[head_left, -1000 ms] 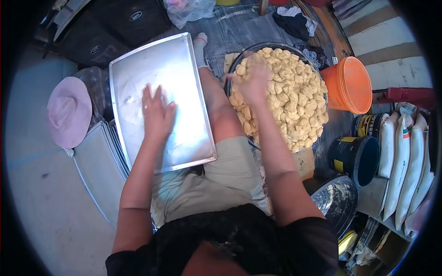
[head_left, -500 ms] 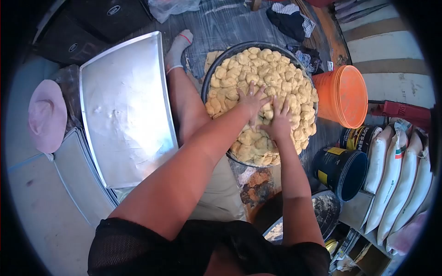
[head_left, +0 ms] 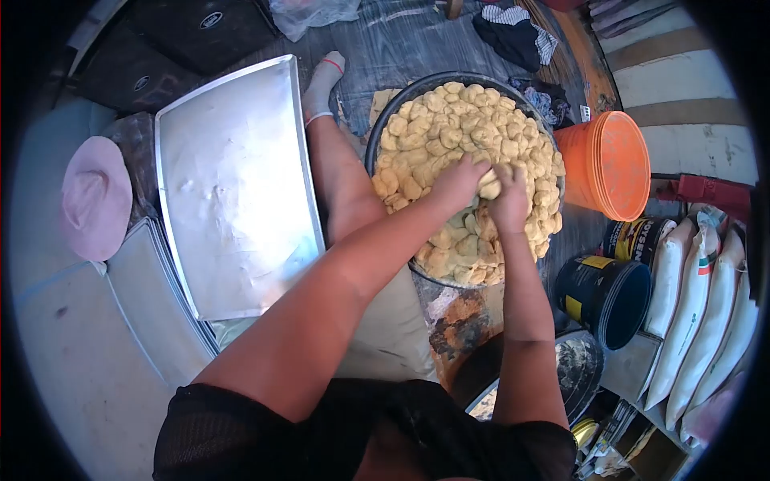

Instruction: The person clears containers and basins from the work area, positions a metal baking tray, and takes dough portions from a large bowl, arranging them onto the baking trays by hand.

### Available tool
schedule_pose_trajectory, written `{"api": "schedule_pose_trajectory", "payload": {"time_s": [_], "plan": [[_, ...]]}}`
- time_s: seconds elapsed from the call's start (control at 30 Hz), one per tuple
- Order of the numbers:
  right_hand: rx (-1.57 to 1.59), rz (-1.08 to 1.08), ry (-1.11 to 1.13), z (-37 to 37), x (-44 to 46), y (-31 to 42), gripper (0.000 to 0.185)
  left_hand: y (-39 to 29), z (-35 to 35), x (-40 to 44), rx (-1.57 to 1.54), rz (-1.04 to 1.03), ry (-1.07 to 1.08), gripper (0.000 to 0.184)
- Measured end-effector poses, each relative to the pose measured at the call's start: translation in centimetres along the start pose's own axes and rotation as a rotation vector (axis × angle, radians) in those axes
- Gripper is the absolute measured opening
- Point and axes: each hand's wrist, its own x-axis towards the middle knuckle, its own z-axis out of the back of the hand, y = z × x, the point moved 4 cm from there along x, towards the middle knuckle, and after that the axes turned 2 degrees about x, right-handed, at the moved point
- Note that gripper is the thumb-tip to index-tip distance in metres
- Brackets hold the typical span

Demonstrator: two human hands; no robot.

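A wide black basin point(head_left: 374, 144) is heaped with yellowish dough pieces point(head_left: 437, 132), rounded lumps packed close together. Over the front half of the heap, my left hand point(head_left: 460, 183) is closed, its fingers curled against a lump of dough point(head_left: 488, 187). My right hand point(head_left: 510, 202) grips the same lump from the other side, fingers bent around it. The two hands are close together, just above the other pieces. My fingertips are partly hidden by the dough. Below my hands a gap in the heap shows flatter, paler pieces.
Left of my leg lies a large metal tray point(head_left: 237, 192), with a pink hat point(head_left: 96, 196) beyond it. An orange bucket point(head_left: 613, 164) stands against the basin's right side. Nearer are a dark bucket point(head_left: 597, 293), white sacks point(head_left: 678, 276) and another dark basin point(head_left: 589, 365).
My hands were spread flat on the dough pieces; now both are closed on a lump, lifted slightly and drawn together. The whole view has shifted a little.
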Motion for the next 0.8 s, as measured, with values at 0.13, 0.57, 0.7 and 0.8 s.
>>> {"api": "schedule_pose_trajectory", "payload": {"time_s": [0.13,0.57,0.7,0.8], "plan": [[0.174,0.097,-0.198,8.5,2.1,6.0,0.067,-5.1,9.9,-0.4,-0.224,-0.037,-0.089,0.053],[0.740,0.805,0.112,-1.2,-6.3,36.2,0.068,7.5,31.0,-28.7,0.106,0.168,-0.592,0.068],[0.338,0.964,0.445,-5.7,-8.4,38.9,0.077,14.9,31.0,-33.4,0.202,0.320,-0.299,0.069],[0.545,0.985,0.776,-5.1,-5.6,39.6,0.073,17.7,33.7,-34.2,-0.428,0.184,-0.185,0.055]]}}
